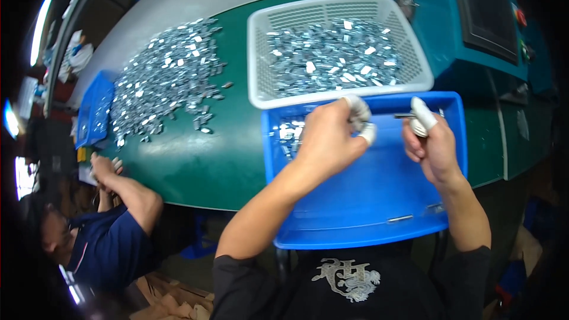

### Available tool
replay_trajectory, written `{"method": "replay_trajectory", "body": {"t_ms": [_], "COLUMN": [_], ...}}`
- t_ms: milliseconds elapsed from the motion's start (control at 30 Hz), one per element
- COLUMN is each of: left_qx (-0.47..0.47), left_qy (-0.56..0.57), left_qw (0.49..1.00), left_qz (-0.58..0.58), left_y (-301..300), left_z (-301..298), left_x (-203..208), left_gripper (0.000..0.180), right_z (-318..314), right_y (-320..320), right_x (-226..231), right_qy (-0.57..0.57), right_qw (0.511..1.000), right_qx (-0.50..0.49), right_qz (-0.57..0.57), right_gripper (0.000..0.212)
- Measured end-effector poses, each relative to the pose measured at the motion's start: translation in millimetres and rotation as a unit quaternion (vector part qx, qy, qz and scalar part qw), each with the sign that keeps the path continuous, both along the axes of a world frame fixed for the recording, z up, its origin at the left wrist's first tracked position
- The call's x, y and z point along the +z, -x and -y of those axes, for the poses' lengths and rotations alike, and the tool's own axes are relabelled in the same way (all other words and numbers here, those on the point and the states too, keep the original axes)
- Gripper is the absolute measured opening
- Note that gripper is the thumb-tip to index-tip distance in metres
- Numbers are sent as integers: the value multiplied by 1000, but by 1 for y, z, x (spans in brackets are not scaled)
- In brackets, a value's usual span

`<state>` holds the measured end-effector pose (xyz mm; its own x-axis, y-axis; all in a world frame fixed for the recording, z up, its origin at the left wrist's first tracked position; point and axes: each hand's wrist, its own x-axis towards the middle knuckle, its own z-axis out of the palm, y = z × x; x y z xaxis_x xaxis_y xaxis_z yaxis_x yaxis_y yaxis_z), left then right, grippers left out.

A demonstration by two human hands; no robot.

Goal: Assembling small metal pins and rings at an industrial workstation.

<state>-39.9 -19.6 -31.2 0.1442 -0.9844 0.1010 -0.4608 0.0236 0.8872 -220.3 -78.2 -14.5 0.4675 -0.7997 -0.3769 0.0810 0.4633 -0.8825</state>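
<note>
My right hand (435, 142), with white finger cots, pinches a thin dark metal rod (405, 116) that points left. It is over the right side of a blue plastic bin (361, 201). My left hand (329, 130) is over the bin's left side, its fingers curled and white cots on the tips; what it holds, if anything, is hidden. Below it, small shiny metal pieces (290, 133) lie in the bin's far left corner. A slim metal piece (400, 218) rests on the bin floor near the front.
Behind the bin, a white perforated basket (256, 65) holds many small metal pieces. A large heap of metal pieces (172, 71) covers the green table (195, 186) at left. A co-worker (118, 231) sits at left by a smaller blue bin (95, 109). A teal machine (432, 29) stands at right.
</note>
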Motion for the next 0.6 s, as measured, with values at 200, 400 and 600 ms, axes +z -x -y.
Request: {"method": "replay_trajectory", "body": {"t_ms": [200,400,600], "left_qx": [-11,-33,-53], "left_qy": [12,-18,10], "left_qw": [972,985,982], "left_qz": [-236,-169,-181], "left_y": [6,5,5], "left_z": [-1,-2,-1], "left_x": [5,8,1], "left_gripper": [17,14,13], "right_z": [1,0,-1], "right_y": [-1,-2,-2], "right_x": [-2,-9,-11], "right_qy": [69,103,158], "right_qw": [997,993,982], "right_qx": [5,17,46], "right_qz": [-20,-47,-96], "right_gripper": [39,41,43]}}
